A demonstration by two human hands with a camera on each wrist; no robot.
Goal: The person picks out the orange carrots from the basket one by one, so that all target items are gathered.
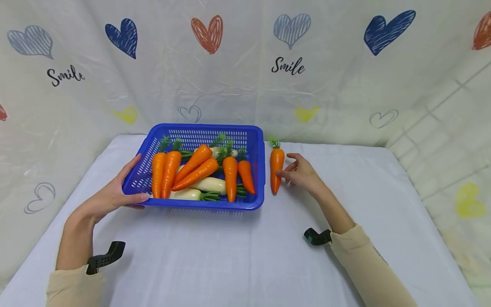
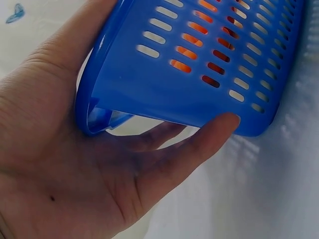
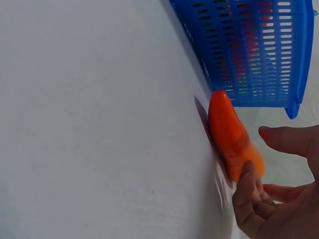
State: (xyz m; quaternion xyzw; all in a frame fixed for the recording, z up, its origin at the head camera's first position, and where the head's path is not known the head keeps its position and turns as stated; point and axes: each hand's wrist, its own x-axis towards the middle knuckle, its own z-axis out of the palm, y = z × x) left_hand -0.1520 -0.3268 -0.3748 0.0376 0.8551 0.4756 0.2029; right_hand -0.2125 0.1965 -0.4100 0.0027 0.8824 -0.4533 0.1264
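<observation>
1. Head view: basket (image 1: 199, 204) is sitting on the counter (image 1: 215, 260), holding other carrots (image 1: 231, 175) and white radishes (image 1: 211, 184).
2. Head view: left hand (image 1: 113, 194) is grasping the basket at its left end; thumb is lying at the near rim, the other fingers spreading along the left side.
3. Head view: carrot (image 1: 277, 162) is lying on the counter outside the basket, just to its right, with leafy top pointing away from the person and tip pointing nearer.
4. Head view: right hand (image 1: 303, 172) is hanging at the carrot's right, fingers loosely bent and parted, not grasping. One digit is overlapping the carrot's edge.
5. Left wrist view: fingers are clasping the basket's edge, one fingertip resting against the slotted wall; orange is showing through the slots.
6. Right wrist view: carrot is lying near the basket wall. Lower fingers are meeting or overlapping it (contact unclear); the upper digit is standing apart, so the hand is reading as released.
7. Step, my judgement: right hand is handling the single carrot, left is steadying the basket. Picking or placing, can't tell.
8. Next move, if picking: probably needing fingers closing round the carrot, then lifting it clear of the rim.
</observation>
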